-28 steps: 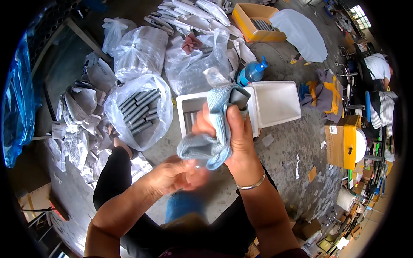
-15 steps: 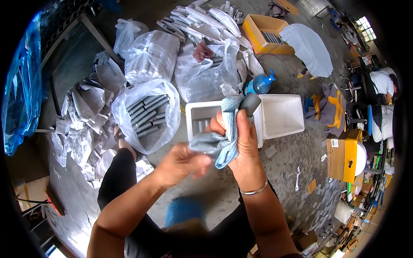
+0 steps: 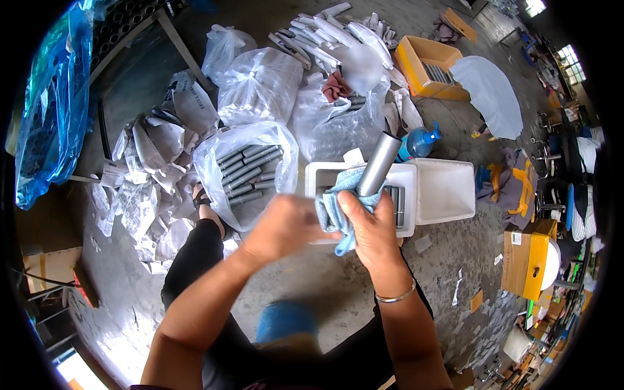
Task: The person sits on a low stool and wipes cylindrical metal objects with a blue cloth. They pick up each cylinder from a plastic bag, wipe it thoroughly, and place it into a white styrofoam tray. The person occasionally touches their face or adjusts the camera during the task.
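A grey metal tube (image 3: 379,162) stands tilted in my right hand (image 3: 372,229), its hollow end pointing up and away from me. A light blue cloth (image 3: 335,211) is wrapped round the tube's lower part, and my right fingers close on both. My left hand (image 3: 286,227) is at the cloth's left side, smeared by motion, so its grip does not show. Beneath the cloth is a white foam box (image 3: 406,214) with several grey tubes in it. To its left, an opened clear plastic bag (image 3: 283,179) holds more tubes.
The foam lid (image 3: 445,188) lies right of the box, with a blue spray bottle (image 3: 419,142) behind. Crumpled paper (image 3: 146,195) is heaped at the left. Further bags (image 3: 257,88) and a yellow carton (image 3: 413,65) stand at the back. Another person sits at the far right.
The tube now sticks out farther from the cloth, with its open end raised. My left hand has shifted up and right against the cloth. The whole view has swung slightly.
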